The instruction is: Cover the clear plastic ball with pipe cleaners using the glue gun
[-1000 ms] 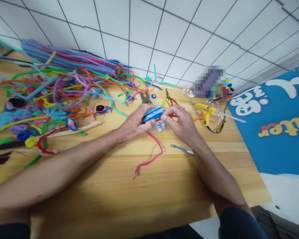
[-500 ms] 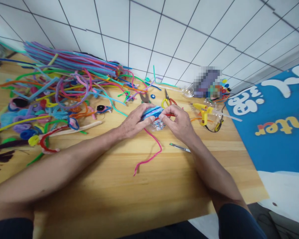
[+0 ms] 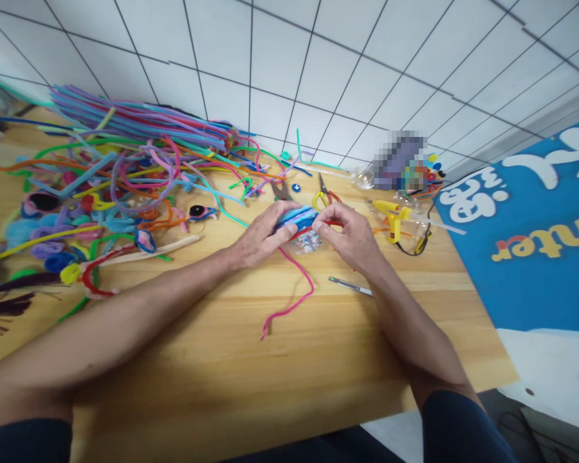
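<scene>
Above the middle of the table, a blue and light-blue striped fuzzy piece point(image 3: 300, 217) is held in my left hand point(image 3: 263, 236), thumb on its near side. My right hand point(image 3: 347, 233) pinches a red pipe cleaner point(image 3: 305, 230) that runs along the near edge of the blue piece. A clear ball with multicoloured bits point(image 3: 309, 242) shows just below the piece, partly hidden. From under my left hand a pink pipe cleaner point(image 3: 311, 283) trails in a curve over the wood.
Pipe cleaners point(image 3: 139, 128) and fuzzy pieces crowd the left. Pliers point(image 3: 280, 189), a blue button point(image 3: 296, 188) and scissors point(image 3: 322, 193) lie beyond my hands. A yellow glue gun point(image 3: 393, 215) and a cutter point(image 3: 350, 285) lie to the right.
My right thumb and fingers have shifted slightly along the red pipe cleaner, and more of it shows between my hands. The view has shifted a little.
</scene>
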Tool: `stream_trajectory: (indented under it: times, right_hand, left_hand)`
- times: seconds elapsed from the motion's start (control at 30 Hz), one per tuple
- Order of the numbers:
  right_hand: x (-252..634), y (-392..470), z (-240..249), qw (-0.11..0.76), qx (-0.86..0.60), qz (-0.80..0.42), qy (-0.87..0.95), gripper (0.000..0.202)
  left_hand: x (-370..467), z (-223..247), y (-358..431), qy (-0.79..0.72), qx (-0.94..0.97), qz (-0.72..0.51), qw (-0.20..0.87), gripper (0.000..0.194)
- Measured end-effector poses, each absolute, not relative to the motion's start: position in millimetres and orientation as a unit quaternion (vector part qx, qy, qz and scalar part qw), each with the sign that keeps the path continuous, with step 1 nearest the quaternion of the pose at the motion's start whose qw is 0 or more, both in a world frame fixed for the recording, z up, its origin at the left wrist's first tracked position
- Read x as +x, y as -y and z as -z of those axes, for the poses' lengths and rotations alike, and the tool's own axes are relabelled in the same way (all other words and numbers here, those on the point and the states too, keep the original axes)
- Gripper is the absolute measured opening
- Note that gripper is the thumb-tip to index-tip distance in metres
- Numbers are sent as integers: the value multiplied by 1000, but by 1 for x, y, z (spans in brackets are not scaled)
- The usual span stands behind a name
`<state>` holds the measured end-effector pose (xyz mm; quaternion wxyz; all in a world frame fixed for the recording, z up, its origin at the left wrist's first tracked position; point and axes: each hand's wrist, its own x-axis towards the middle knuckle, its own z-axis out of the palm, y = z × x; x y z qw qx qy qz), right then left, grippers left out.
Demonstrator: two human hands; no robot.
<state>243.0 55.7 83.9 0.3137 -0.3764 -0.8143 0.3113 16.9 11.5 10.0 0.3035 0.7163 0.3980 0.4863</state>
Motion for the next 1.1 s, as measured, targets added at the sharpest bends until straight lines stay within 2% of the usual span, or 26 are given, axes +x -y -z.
stream_trajectory:
  times: [0.2,0.67,0.83,1.1]
  right_hand:
    - [243,-57,-84,317,-372,-332,807,12]
    - [247,-66,-87,283,-373,-459,755,29]
    - [247,-65,-89,277,-374,-462,755,32]
    - [253,-73,-86,267,-354,-475,760,46]
  left_hand:
    - [19,-13,-10,-436,698,-473,315,58]
    - [15,-9,-9,-400,702,-473,352,57]
    - [14,-12,-10,-390,731,-461,318,66]
    - [16,-21,-12,-379,752,-448,300,54]
